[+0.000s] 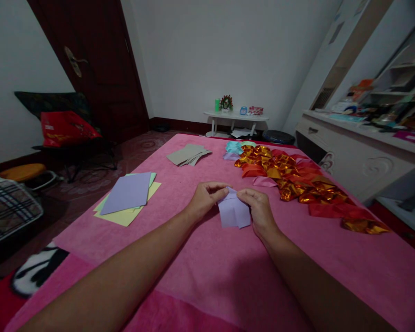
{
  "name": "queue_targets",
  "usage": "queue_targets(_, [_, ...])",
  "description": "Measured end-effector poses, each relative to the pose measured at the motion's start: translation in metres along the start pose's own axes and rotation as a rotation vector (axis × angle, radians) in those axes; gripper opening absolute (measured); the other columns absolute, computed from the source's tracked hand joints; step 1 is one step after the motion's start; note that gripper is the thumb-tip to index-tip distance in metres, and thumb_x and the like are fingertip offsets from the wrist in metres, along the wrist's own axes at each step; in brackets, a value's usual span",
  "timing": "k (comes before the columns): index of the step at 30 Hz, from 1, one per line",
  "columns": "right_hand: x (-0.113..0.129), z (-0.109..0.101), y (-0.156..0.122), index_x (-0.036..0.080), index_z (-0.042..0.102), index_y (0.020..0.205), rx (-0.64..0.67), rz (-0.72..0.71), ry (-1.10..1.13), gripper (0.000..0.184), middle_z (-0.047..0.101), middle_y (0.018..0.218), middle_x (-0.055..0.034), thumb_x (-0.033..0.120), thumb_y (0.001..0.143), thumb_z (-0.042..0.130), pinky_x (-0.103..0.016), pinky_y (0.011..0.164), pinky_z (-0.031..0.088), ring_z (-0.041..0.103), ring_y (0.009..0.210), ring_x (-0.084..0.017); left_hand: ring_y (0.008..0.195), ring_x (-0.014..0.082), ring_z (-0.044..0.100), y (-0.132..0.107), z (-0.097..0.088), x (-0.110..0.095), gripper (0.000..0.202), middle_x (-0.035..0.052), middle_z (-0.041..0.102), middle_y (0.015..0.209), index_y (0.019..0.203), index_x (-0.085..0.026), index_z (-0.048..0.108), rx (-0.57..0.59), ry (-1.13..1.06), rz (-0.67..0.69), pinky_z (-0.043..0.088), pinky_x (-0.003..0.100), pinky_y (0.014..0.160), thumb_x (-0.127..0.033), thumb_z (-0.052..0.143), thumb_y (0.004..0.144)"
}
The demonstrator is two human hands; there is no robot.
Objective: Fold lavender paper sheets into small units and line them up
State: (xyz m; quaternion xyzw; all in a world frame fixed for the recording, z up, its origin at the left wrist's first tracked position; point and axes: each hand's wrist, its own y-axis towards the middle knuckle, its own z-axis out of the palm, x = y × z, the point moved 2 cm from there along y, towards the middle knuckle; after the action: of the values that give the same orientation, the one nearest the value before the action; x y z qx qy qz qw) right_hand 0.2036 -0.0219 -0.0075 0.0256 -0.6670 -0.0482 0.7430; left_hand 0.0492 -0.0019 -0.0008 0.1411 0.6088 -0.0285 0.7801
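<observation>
A folded lilac paper lies on the pink blanket in the middle. My left hand pinches its upper left edge with closed fingers. My right hand grips its upper right edge, fingers curled over the fold. Both hands touch the paper and almost meet above it.
A stack of lilac, green and yellow sheets lies to the left. Grey sheets sit farther back. A row of gold and red foil shapes and pale blue ones runs along the right. A white dresser stands at right, a small table behind.
</observation>
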Motion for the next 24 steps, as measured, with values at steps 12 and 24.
queue_targets(12, [0.0065,0.0045,-0.0033,0.018,0.056,0.055,0.019,0.050,0.022,0.021,0.045,0.045,0.0058,0.033,0.066,0.065,-0.023,0.042,0.023,0.035,0.041,-0.009,0.063,0.0117,0.059,-0.0002,-0.0018,0.0010,0.030,0.0070,0.071,0.078,0.085,-0.012,0.074,0.023,0.027,0.024,0.045,0.023,0.062,-0.033,0.077,0.064])
queue_targets(24, [0.0019,0.0017,-0.0005,0.017,0.056,0.057,0.029,0.091,0.105,0.018,0.047,0.049,0.0044,0.030,0.064,0.066,-0.021,0.042,0.024,0.036,0.043,-0.008,0.066,0.0127,0.061,-0.0002,-0.0030,0.0042,0.039,0.0092,0.071,0.087,0.097,-0.012,0.071,0.124,0.031,0.011,0.048,0.025,0.065,-0.031,0.078,0.063])
